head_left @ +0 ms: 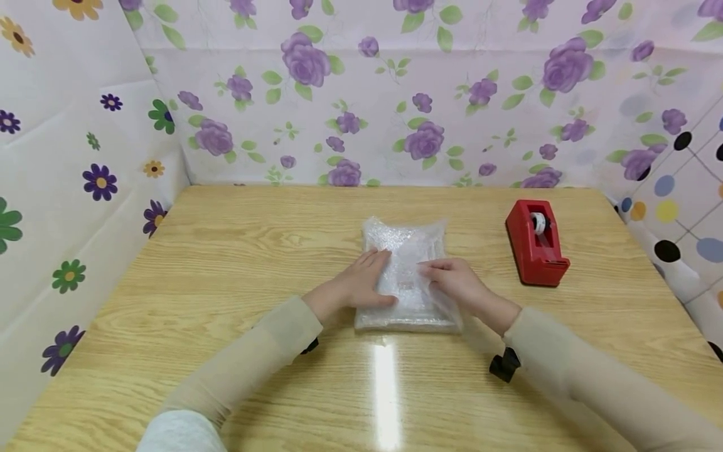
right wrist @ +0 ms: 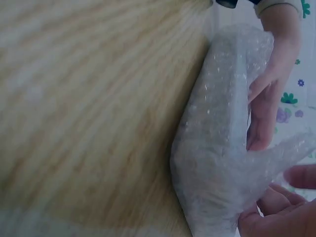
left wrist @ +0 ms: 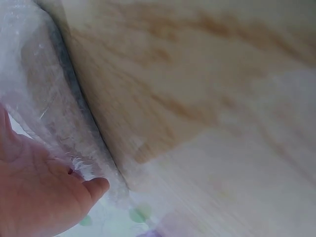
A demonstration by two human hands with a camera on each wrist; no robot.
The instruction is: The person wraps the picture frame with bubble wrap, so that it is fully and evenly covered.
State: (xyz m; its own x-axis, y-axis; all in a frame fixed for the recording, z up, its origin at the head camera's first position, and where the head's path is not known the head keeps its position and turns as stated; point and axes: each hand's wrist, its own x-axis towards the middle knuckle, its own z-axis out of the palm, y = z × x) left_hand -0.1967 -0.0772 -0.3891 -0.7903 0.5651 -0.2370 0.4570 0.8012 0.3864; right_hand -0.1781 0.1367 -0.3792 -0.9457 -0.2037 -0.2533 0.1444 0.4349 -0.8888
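Away from the far table edge (head_left: 271, 189), right fingers (head_left: 443, 270) pinch bubble wrap (head_left: 408, 282)

a flat bubble-wrap packet (head_left: 408, 282) lies on the wooden table (head_left: 226, 263), one clear flap (right wrist: 284, 154) raised, its contents hard to tell.

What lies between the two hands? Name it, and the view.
The middle of the bubble-wrapped package, in the head view: the left hand rests on its left side, the right hand pinches loose wrap on its right.
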